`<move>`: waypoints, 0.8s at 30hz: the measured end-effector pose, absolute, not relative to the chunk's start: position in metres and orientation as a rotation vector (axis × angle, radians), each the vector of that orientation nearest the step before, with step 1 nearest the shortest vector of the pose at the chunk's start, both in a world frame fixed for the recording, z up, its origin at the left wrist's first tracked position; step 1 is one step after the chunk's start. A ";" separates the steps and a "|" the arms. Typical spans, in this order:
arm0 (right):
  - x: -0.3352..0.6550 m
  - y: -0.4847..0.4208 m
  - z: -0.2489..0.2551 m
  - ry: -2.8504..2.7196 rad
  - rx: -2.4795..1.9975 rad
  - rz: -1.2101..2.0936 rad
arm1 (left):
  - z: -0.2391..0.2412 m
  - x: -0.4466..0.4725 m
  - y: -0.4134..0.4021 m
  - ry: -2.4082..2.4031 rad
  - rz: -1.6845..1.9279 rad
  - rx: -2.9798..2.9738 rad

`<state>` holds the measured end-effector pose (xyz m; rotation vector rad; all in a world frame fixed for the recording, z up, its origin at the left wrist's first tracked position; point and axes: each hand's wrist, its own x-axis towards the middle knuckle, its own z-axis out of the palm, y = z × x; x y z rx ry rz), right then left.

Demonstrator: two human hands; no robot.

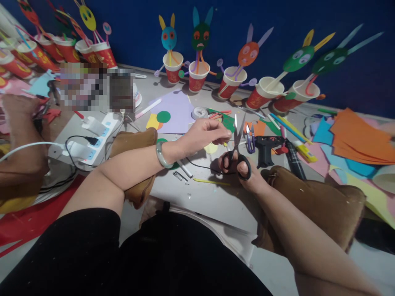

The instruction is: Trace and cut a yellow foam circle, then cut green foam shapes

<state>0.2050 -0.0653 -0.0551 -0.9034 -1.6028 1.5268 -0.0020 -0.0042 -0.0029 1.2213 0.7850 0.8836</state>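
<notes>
My left hand, with a bangle on the wrist, is closed in a pinch over the table. A small yellow piece shows at its fingertips; its kind is too small to make out. Black-handled scissors are in my right hand, thumb and fingers through the loops. Their blades are parted and point up, just right of my left fingertips. Below the hands lie a yellow strip and a nail clipper. A pale yellow paper circle lies beneath my left hand.
Red paper cups with paper-faced figures line the blue wall. At right are purple thread snips, a black glue gun and orange paper. A power strip with cables stands left, near another person's arm.
</notes>
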 end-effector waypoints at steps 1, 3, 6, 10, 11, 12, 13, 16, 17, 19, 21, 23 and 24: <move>0.204 -0.065 -0.053 -1.627 -0.910 1.512 | -0.003 -0.002 -0.004 0.785 0.882 1.222; 0.203 -0.065 -0.050 -1.665 -0.939 1.481 | -0.004 -0.001 -0.004 0.784 0.875 1.223; 0.201 -0.066 -0.048 -1.691 -0.964 1.439 | -0.006 0.001 -0.004 0.782 0.868 1.233; 0.202 -0.066 -0.049 -1.717 -0.977 1.417 | -0.005 0.002 -0.005 0.796 0.849 1.250; 0.203 -0.066 -0.050 -1.718 -0.985 1.413 | -0.005 0.002 -0.006 0.797 0.844 1.252; 0.203 -0.066 -0.050 -1.716 -0.992 1.407 | -0.005 0.001 -0.006 0.796 0.840 1.251; 0.203 -0.065 -0.050 -1.716 -0.998 1.402 | -0.005 0.001 -0.006 0.792 0.837 1.246; 0.203 -0.065 -0.051 -1.720 -1.007 1.395 | -0.005 0.001 -0.007 0.768 0.830 1.217; 0.203 -0.065 -0.051 -1.720 -1.007 1.397 | -0.005 0.001 -0.007 0.762 0.828 1.208; 0.203 -0.065 -0.051 -1.713 -1.001 1.405 | -0.004 0.001 -0.007 0.755 0.824 1.196; 0.203 -0.065 -0.051 -1.707 -0.990 1.404 | -0.003 0.001 -0.007 0.748 0.823 1.187; 0.203 -0.065 -0.051 -1.707 -0.975 1.402 | -0.003 0.001 -0.008 0.740 0.826 1.175; 0.203 -0.065 -0.051 -1.712 -0.970 1.399 | -0.002 0.001 -0.008 0.737 0.828 1.170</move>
